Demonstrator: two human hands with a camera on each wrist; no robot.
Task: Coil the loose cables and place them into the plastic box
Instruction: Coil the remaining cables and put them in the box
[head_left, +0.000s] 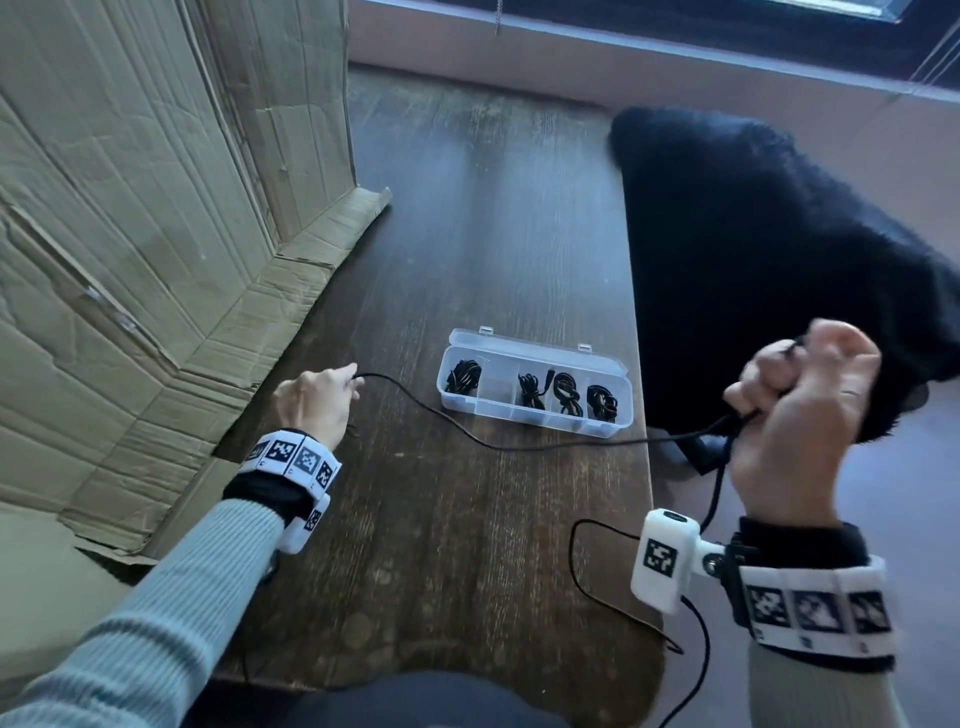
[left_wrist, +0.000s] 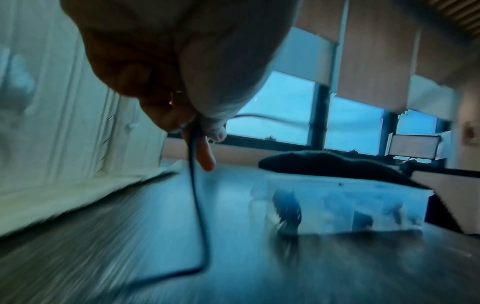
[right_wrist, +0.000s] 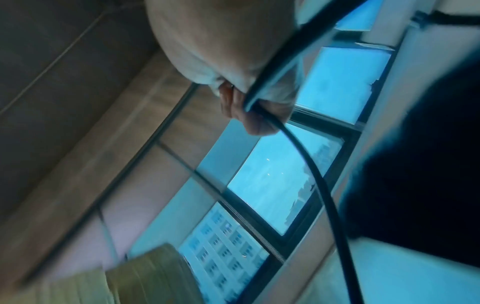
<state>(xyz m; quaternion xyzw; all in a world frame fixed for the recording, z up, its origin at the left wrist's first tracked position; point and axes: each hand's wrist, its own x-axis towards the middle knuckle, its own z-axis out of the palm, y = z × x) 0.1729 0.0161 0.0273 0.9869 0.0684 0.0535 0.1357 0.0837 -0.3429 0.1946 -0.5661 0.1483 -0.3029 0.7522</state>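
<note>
A thin black cable (head_left: 467, 434) runs across the dark wooden table (head_left: 467, 545) between my two hands. My left hand (head_left: 317, 402) pinches one end low over the table, left of the box; in the left wrist view the cable (left_wrist: 197, 205) hangs from my fingers (left_wrist: 205, 158). My right hand (head_left: 800, 400) is raised off the table's right edge and grips a few turns of the cable (right_wrist: 306, 164). A clear plastic box (head_left: 535, 384) stands open mid-table, with coiled black cables in several compartments.
A large cardboard box (head_left: 156, 234) with splayed flaps fills the left side. A black fuzzy cloth (head_left: 769, 260) lies at the right, over the table edge. A thin wire from the wrist camera (head_left: 597, 587) loops on the table near me.
</note>
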